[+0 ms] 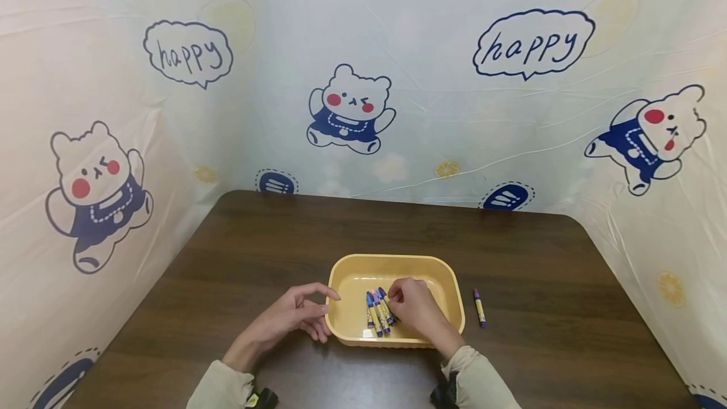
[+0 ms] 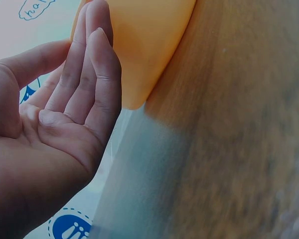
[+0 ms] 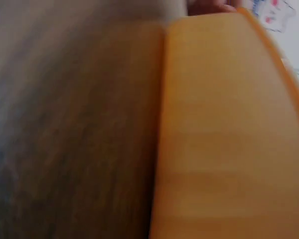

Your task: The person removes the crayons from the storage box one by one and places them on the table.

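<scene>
Room: printed curtain (image 1: 420,11) round the left, far and right sides, creased, with bears, "happy" bubbles and orange slices. Tabletop (image 1: 272,232): dark brown wood grain, rounded far corners, a bit of shine near the front.

Left to right: left hand (image 1: 289,314) at the left end of the yellow tray (image 1: 392,257), index finger reaching over the rim, thumb at the outer wall, fingers mostly straight, not wrapped round anything. Tray sits flat, long axis left-right.

Inside, left of the right hand, is a bunch of crayons (image 1: 377,314), yellow wrappers, side by side and partly overlapping. Long axes run near-far, tips to the far side and leaning slightly left.

Right hand (image 1: 417,308) is over the tray, fingers curled down and drawn together at the bunch's right edge; can't tell if they pinch a crayon. Right wrist view is blurred, mostly tray wall and wood.

Lone crayon (image 1: 479,308) on the tabletop just right of the tray, purple tip pointing away, long axis near-far, far end slightly left
</scene>
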### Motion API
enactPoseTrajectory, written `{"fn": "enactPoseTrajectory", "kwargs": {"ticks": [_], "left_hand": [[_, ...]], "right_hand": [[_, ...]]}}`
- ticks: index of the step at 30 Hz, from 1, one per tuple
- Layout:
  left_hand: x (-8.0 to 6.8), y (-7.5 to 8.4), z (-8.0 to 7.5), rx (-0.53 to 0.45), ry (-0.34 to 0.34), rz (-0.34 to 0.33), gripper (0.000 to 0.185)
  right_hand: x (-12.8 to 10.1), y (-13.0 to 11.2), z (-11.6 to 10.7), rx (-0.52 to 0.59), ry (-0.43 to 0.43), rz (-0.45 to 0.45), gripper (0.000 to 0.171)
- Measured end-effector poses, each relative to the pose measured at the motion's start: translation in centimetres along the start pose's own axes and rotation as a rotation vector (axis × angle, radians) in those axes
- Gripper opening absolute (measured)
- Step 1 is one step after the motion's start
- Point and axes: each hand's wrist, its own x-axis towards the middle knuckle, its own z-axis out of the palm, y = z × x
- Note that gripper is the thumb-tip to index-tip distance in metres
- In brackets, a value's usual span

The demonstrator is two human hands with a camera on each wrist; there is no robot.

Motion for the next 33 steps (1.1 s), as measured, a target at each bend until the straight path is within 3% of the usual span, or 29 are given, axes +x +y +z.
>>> {"fn": "enactPoseTrajectory", "kwargs": {"ticks": [6, 18, 28, 33], "left_hand": [[-0.1, 0.1, 0.0, 0.005, -0.001, 0.002, 0.037], [0.0, -0.3, 0.1, -0.012, -0.01, 0.033, 0.037], [0.1, -0.4, 0.2, -0.013, -0.021, 0.04, 0.036], [0.0, -0.5, 0.2, -0.006, -0.014, 0.036, 0.035]], "right_hand": [[-0.1, -0.2, 0.4, -0.014, -0.015, 0.078, 0.006], [-0.9, -0.5, -0.6, -0.143, -0.054, 0.101, 0.016], [-0.6, -0.3, -1.0, -0.057, -0.07, 0.172, 0.009], [-0.4, -0.1, -1.4, -0.026, -0.058, 0.158, 0.005]]}}
